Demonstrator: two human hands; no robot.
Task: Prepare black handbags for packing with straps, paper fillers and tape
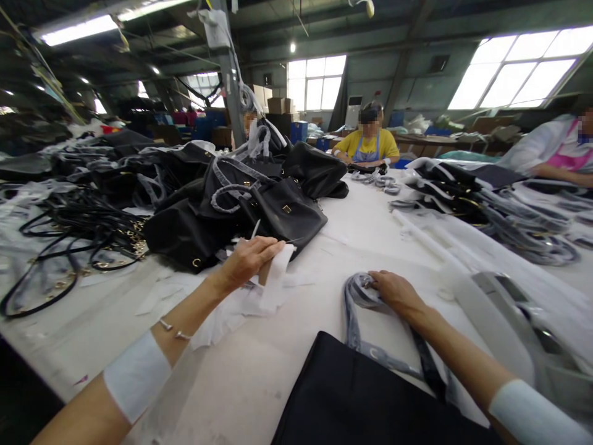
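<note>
My left hand (252, 259) is closed on a strip of white tissue paper (278, 272), and a brown edge shows just under the fingers. A thin pale sliver sticks up by its knuckles; I cannot tell what it is. My right hand (393, 290) has its fingers closed on the looped end of a plastic-wrapped strap (359, 293). The strap runs down to a black bag (365, 402) lying flat at the near edge. Just beyond my left hand is a pile of black handbags (291, 216) with wrapped handles.
Black cords with gold fittings (106, 238) lie at the left on the white table (231, 389). On the right are a grey-white machine (504, 327) and stacked bags with wrapped straps (500, 204). One person in yellow (370, 145) sits across; another person's sleeve (537, 145) is at right.
</note>
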